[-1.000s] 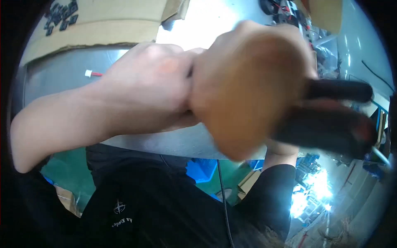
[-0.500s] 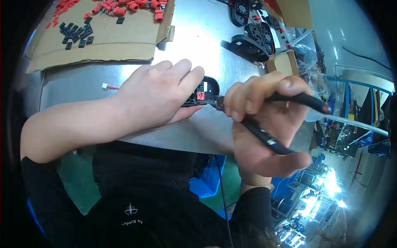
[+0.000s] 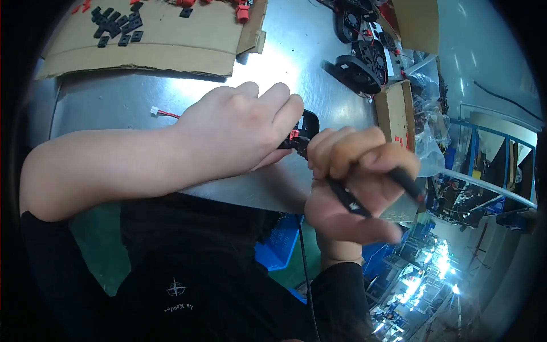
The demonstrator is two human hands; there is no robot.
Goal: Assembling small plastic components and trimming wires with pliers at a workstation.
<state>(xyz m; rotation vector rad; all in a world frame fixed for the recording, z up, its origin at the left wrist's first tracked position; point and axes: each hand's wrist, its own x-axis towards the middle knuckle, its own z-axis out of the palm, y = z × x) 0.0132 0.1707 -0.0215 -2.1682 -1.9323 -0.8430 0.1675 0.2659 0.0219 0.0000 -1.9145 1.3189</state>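
My left hand (image 3: 239, 128) is closed around a black plastic housing (image 3: 311, 122) and covers most of it. Inside the housing, beside my fingertips, a small red part (image 3: 294, 134) shows. A red lead with a white plug (image 3: 155, 111) sticks out from under my left wrist onto the table. In my right hand (image 3: 362, 162) is a pair of black-handled pliers (image 3: 347, 199). Their jaws reach the near edge of the housing, next to the red part; the exact contact is too small to make out.
On the metal table (image 3: 108, 105) lies a cardboard tray (image 3: 188, 57) with small black plates (image 3: 117, 25) and red connectors. Black fan units (image 3: 359, 71) stand at the far right, by an open cardboard box (image 3: 395, 111). A blue crate (image 3: 279, 245) sits below the table edge.
The pliers' jaws have moved further in over the housing by the red part, and their handles are closer together. The view has shifted a little; my left hand keeps its hold.
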